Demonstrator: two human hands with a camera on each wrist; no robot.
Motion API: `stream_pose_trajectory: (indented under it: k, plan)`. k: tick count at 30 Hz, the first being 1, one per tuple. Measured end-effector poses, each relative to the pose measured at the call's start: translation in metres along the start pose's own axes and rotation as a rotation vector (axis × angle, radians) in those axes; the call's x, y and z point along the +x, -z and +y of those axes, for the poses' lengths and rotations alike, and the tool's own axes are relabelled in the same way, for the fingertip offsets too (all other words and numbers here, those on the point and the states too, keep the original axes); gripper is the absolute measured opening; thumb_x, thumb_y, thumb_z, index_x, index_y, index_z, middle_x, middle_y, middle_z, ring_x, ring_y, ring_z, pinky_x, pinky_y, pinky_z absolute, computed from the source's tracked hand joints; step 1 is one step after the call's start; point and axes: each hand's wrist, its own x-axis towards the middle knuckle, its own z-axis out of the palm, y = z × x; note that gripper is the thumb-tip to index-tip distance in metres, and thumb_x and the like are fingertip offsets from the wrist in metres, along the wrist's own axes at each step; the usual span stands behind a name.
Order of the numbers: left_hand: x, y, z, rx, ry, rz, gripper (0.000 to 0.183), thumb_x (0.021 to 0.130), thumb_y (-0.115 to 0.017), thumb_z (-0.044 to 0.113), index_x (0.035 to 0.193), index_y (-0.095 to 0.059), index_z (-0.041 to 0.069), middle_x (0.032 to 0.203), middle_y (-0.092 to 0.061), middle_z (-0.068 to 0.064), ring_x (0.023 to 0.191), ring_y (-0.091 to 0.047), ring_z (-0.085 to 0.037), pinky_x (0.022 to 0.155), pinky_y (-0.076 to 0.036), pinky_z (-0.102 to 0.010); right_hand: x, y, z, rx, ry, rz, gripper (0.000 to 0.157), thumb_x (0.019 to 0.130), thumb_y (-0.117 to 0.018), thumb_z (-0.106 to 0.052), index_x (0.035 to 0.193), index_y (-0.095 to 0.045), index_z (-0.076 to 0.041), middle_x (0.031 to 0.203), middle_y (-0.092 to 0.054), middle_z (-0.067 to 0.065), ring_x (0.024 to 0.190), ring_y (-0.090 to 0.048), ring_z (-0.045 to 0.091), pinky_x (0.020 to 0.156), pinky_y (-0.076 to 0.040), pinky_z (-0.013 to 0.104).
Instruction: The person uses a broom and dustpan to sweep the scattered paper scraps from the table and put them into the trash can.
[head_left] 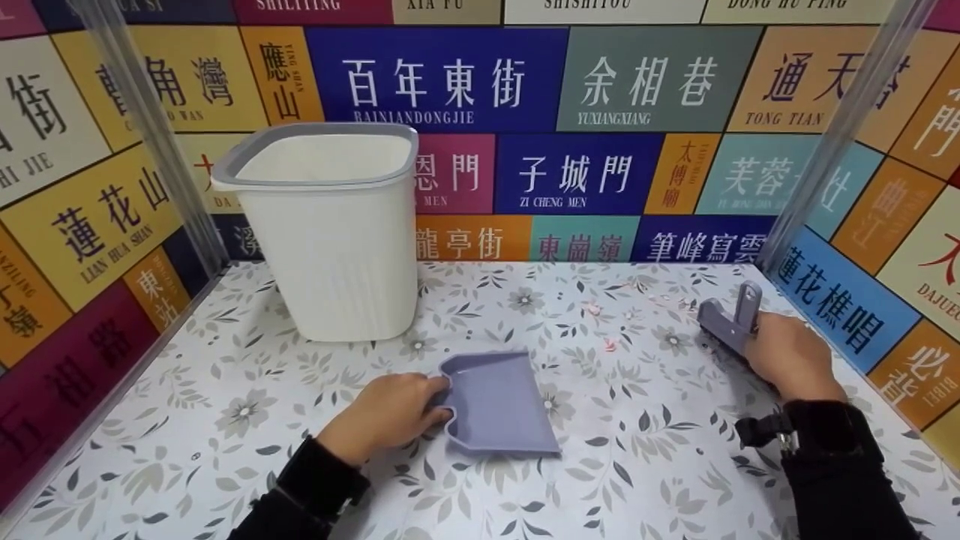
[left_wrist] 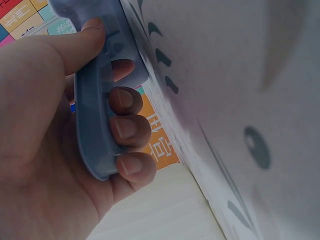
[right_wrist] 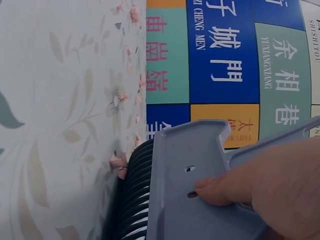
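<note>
A small grey-purple dustpan [head_left: 499, 405] lies low over the patterned tabletop, its wide mouth facing right. My left hand [head_left: 382, 416] grips its handle; in the left wrist view the fingers curl round that handle [left_wrist: 92, 115] with the thumb on top. Over at the right, my right hand [head_left: 799, 356] holds a matching hand brush [head_left: 724, 322]. Dark bristles [right_wrist: 140, 185] point at the tabletop in the right wrist view, right beside a pink scrap [right_wrist: 119, 165]. More small pink scraps [head_left: 610, 345] are scattered between the brush and the back wall.
A white bin [head_left: 345, 262] with a grey rim [head_left: 315, 184] stands upright at the back left. Colourful sign-covered panels [head_left: 577, 172] enclose the back and sides of the floral-covered table [head_left: 195, 480]. Clear corner strips [head_left: 840, 127] run up between the panels.
</note>
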Motion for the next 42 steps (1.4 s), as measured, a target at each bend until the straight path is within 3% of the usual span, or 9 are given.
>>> stream_pose_trajectory:
  k: [8, 13, 20, 24, 31, 37, 42]
  plan:
    - [-0.002, -0.001, -0.002, 0.001, -0.027, 0.038, 0.03, 0.1, -0.075, 0.033, 0.117, -0.07, 0.009, 0.089, -0.071, -0.006, 0.086, -0.072, -0.028, 0.079, -0.061, -0.049, -0.005, 0.01, -0.01, 0.024, 0.09, 0.053, 0.024, 0.101, -0.063, -0.02, 0.093, -0.063, 0.003, 0.091, -0.066, 0.029, 0.072, -0.058, 0.035, 0.055, -0.041, 0.041]
    - [-0.003, -0.002, -0.003, -0.01, -0.027, 0.035, 0.034, 0.1, -0.075, 0.032, 0.123, -0.07, 0.008, 0.093, -0.072, -0.008, 0.09, -0.072, -0.029, 0.083, -0.061, -0.05, -0.007, 0.014, -0.016, 0.041, 0.089, 0.02, 0.028, 0.102, -0.065, -0.025, 0.099, -0.067, 0.003, 0.092, -0.068, 0.025, 0.072, -0.059, 0.032, 0.056, -0.043, 0.038]
    - [-0.003, -0.003, -0.003, -0.011, -0.021, 0.03, 0.032, 0.1, -0.075, 0.033, 0.12, -0.07, 0.009, 0.091, -0.071, -0.006, 0.088, -0.071, -0.028, 0.081, -0.061, -0.049, -0.009, 0.023, -0.026, 0.064, 0.086, -0.018, 0.025, 0.101, -0.06, -0.018, 0.105, -0.068, 0.005, 0.092, -0.069, 0.022, 0.075, -0.062, 0.032, 0.06, -0.049, 0.04]
    - [-0.002, -0.003, -0.004, -0.006, -0.019, 0.029, 0.029, 0.1, -0.075, 0.033, 0.117, -0.07, 0.01, 0.089, -0.07, -0.005, 0.085, -0.071, -0.027, 0.08, -0.061, -0.048, -0.011, 0.023, -0.028, 0.09, 0.081, 0.042, 0.027, 0.103, -0.058, -0.017, 0.111, -0.068, 0.007, 0.093, -0.069, 0.023, 0.072, -0.061, 0.03, 0.055, -0.047, 0.038]
    - [-0.002, -0.003, -0.003, -0.013, -0.013, 0.024, 0.031, 0.1, -0.075, 0.033, 0.119, -0.07, 0.009, 0.091, -0.071, -0.005, 0.087, -0.071, -0.027, 0.082, -0.061, -0.048, -0.011, 0.011, -0.025, 0.08, 0.079, 0.156, 0.02, 0.103, -0.061, -0.013, 0.109, -0.066, 0.006, 0.093, -0.068, 0.027, 0.067, -0.058, 0.031, 0.049, -0.04, 0.037]
    - [-0.002, -0.001, -0.001, 0.006, -0.024, 0.037, 0.026, 0.1, -0.076, 0.032, 0.111, -0.069, 0.01, 0.085, -0.068, -0.005, 0.083, -0.07, -0.028, 0.077, -0.061, -0.048, -0.006, -0.005, -0.024, 0.024, 0.121, 0.236, 0.013, 0.099, -0.062, -0.006, 0.103, -0.066, 0.006, 0.093, -0.069, 0.032, 0.07, -0.063, 0.041, 0.049, -0.042, 0.044]
    - [-0.001, 0.0, 0.001, -0.001, -0.012, 0.025, 0.026, 0.1, -0.076, 0.032, 0.113, -0.07, 0.01, 0.087, -0.069, -0.006, 0.084, -0.07, -0.028, 0.079, -0.061, -0.049, -0.003, -0.02, -0.03, -0.004, 0.153, 0.285, 0.009, 0.094, -0.061, 0.003, 0.099, -0.068, 0.007, 0.09, -0.069, 0.031, 0.072, -0.065, 0.046, 0.051, -0.045, 0.051]
